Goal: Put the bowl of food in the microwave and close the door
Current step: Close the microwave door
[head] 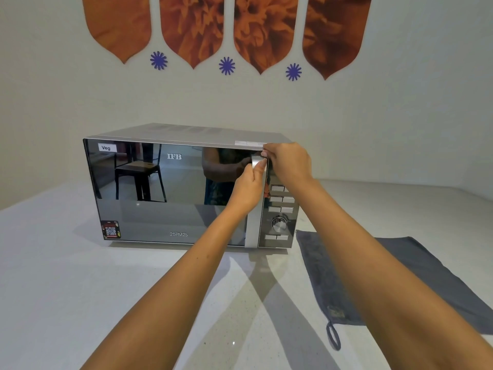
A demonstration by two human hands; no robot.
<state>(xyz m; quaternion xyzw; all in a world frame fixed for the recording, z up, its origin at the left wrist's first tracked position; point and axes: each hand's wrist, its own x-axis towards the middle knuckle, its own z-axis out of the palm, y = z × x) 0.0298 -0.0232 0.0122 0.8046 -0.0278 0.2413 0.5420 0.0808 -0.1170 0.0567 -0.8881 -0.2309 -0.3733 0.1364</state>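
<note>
- Head view: a silver microwave (170,193) with a mirrored glass door (165,196) stands shut on the pale speckled counter (53,276); no bowl of food is in sight
- The left hand (249,186) pinches the top of the vertical silver door handle (254,166); the right hand (288,164) is curled on the top right corner, seemingly bracing
- The oven looks heavy and stiff, the glass slick, so the handle is the hold
- Bare counter lies near and left for the door's swing; a grey cloth (400,276) lies right
</note>
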